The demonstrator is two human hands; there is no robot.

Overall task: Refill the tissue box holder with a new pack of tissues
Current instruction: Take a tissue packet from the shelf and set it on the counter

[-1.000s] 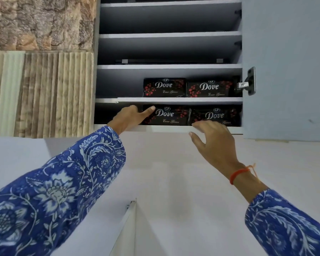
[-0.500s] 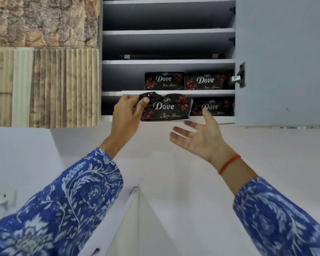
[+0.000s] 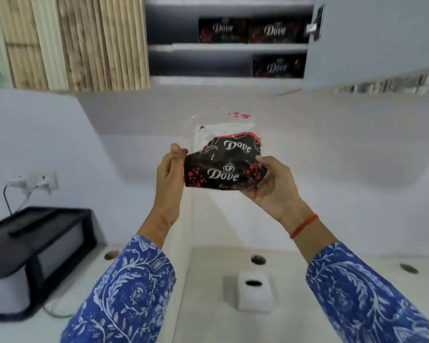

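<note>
Since the earlier frame, the tissue pack [image 3: 224, 167] has come out of the cabinet [image 3: 229, 38] and down in front of the wall, and the right hand [image 3: 270, 186], which was spread open below it, has closed onto it. Nearest, on the white counter [image 3: 208, 318], stands one white tissue box holder [image 3: 255, 290] with a dark oval slot on top, directly below the hands. At the near left sits one black-framed box [image 3: 35, 253], with a wall socket [image 3: 39, 180] and plug above it. Higher up, the pack is held in the air between both hands, well above the holder. The left hand [image 3: 169, 174] pinches the pack's left edge with thumb and fingers, while the right hand cups its right end from beneath, thumb on the front. The pack is black with red dots and "Dove" lettering, its clear and white wrapper sticking up behind. Farthest, in the open cabinet, three more packs remain: two [image 3: 252, 30] side by side on one shelf and one [image 3: 278, 66] on the shelf below, at the right. One pack is in hand, so four are counted in all.
</note>
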